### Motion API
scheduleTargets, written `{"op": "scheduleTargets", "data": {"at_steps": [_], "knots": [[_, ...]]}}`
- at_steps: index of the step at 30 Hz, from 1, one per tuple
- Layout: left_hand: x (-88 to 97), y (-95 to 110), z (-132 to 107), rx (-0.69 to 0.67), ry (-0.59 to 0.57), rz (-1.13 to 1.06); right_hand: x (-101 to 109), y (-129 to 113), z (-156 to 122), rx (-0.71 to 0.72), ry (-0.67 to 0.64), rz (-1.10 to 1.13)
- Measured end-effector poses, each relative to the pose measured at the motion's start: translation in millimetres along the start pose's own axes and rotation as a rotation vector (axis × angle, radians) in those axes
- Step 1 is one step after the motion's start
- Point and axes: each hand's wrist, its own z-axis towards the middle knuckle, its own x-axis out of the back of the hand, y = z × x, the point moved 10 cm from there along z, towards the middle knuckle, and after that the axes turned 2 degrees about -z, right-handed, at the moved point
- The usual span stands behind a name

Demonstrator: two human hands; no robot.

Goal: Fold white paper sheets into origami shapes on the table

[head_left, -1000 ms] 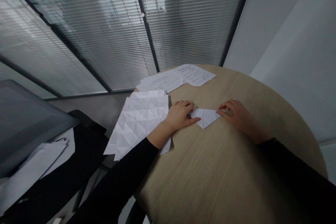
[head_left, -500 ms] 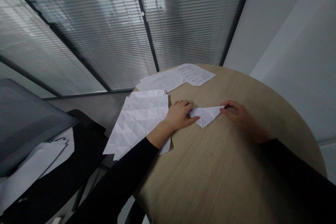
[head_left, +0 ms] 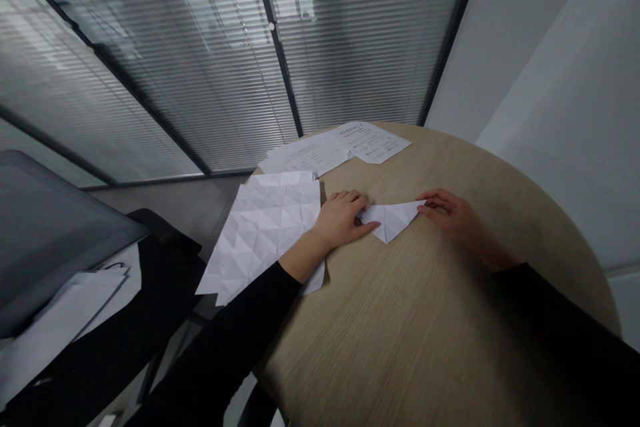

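A small folded white paper triangle [head_left: 391,219] lies on the round wooden table [head_left: 415,320]. My left hand [head_left: 341,218] rests on the triangle's left end, fingers curled and pressing it down. My right hand [head_left: 450,213] touches the right tip of the triangle with its fingertips pressed together on the paper's edge. Both arms wear black sleeves.
A large creased white sheet [head_left: 267,230] lies left of my left hand, overhanging the table edge. Printed pages [head_left: 340,145] lie at the table's far side. A dark chair with papers [head_left: 75,307] stands at the left. Glass walls with blinds rise behind.
My right hand slid from on top of the triangle's right end out to its tip, and the right tip now shows fully. My left hand has stayed put.
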Motion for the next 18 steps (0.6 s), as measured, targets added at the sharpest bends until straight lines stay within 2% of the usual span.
{"op": "scheduleTargets", "data": {"at_steps": [11, 18], "knots": [[0.7, 0, 0, 0.007, 0.001, -0.024, -10, 1, 0, -0.014, -0.017, 0.065], [-1.9, -9, -1, 0.097, 0.012, -0.090, -13, -3, -1, 0.010, -0.057, 0.116]]}}
